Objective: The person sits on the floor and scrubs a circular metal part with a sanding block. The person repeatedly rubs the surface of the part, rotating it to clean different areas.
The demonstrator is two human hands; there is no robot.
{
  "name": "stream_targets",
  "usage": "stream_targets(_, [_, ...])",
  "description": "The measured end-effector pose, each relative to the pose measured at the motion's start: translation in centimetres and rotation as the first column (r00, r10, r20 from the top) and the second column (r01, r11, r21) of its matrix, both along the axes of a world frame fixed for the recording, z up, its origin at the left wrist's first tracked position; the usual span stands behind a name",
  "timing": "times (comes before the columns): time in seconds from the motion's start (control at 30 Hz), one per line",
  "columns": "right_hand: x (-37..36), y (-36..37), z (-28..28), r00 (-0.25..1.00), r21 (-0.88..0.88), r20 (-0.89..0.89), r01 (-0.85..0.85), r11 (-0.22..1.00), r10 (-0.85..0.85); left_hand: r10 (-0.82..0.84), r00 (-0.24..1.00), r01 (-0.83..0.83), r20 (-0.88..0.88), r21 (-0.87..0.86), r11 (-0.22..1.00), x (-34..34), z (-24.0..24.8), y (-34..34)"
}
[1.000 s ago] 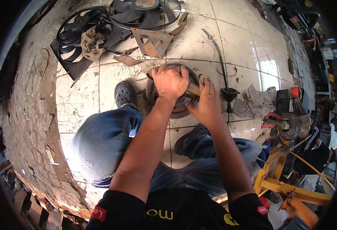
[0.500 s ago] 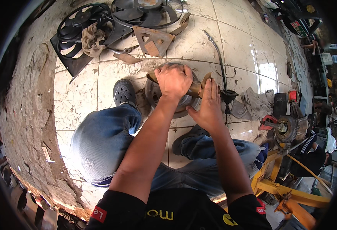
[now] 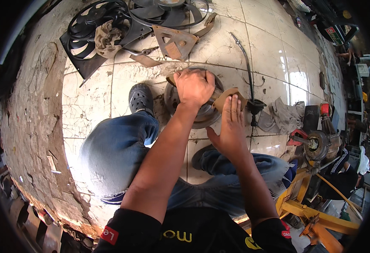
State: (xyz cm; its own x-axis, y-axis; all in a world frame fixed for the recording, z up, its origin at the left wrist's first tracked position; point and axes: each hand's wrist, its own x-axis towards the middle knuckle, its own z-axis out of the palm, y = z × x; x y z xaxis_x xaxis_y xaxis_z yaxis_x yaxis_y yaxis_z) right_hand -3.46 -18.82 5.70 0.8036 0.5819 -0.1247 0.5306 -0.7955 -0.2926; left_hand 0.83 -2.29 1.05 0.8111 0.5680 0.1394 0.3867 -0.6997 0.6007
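Observation:
My left hand [image 3: 194, 86] is closed from above around a curved brown piece [image 3: 171, 79], most of which the knuckles cover. Beneath it, a round grey metal disc or drum [image 3: 206, 120] lies flat on the tiles between my feet. A brown sheet [image 3: 230, 96], resembling sandpaper, sticks out on the right of my left hand above the disc's edge. Against that sheet rest the fingertips of my right hand [image 3: 231, 134], its fingers stretched straight and its thumb spread apart. How the sheet and the curved piece meet is hidden.
Black radiator fans [image 3: 96, 21] with a crumpled rag [image 3: 108, 39] and a rusty triangular bracket [image 3: 174, 43] lie at the far left. On the right are a thin lever with a black boot [image 3: 255, 106], a grey cloth [image 3: 287, 116], a motor-like part [image 3: 316, 145] and a yellow frame [image 3: 315, 213].
The brown sheet beside my right hand was curled and now lies flatter. My right hand sits slightly lower, its fingers still straight. My left hand keeps its hold; the whole view has shifted a little.

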Motion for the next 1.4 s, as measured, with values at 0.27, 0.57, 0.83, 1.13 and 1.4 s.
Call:
stream_targets(0.27, [1.1,0.2,0.6,0.999,-0.022,-0.039,0.008,1.000,-0.009,0.001,1.000,-0.001,0.018,-0.015,1.000,-0.1,-0.2,-0.2])
stream_targets(0.57, [3.1,0.5,0.1,1.000,0.021,-0.018,-0.015,1.000,0.015,0.000,0.999,0.000,0.050,0.000,1.000,0.1,-1.0,-0.5])
stream_targets(0.83, [2.0,1.1,0.5,1.000,0.035,0.013,-0.013,0.999,0.012,0.006,0.999,-0.007,0.037,0.022,1.000,-0.1,-0.8,0.0])
stream_targets(1.13, [2.3,-0.1,1.7,0.993,0.133,-0.106,-0.036,0.990,0.050,-0.025,0.994,0.022,0.103,0.029,0.999,-0.3,-0.4,-0.1])
stream_targets(1.4, [4.3,0.2,4.0,0.960,0.083,-0.254,-0.098,0.992,0.117,-0.023,0.996,0.018,0.090,0.051,0.999,-0.5,-0.9,0.4])
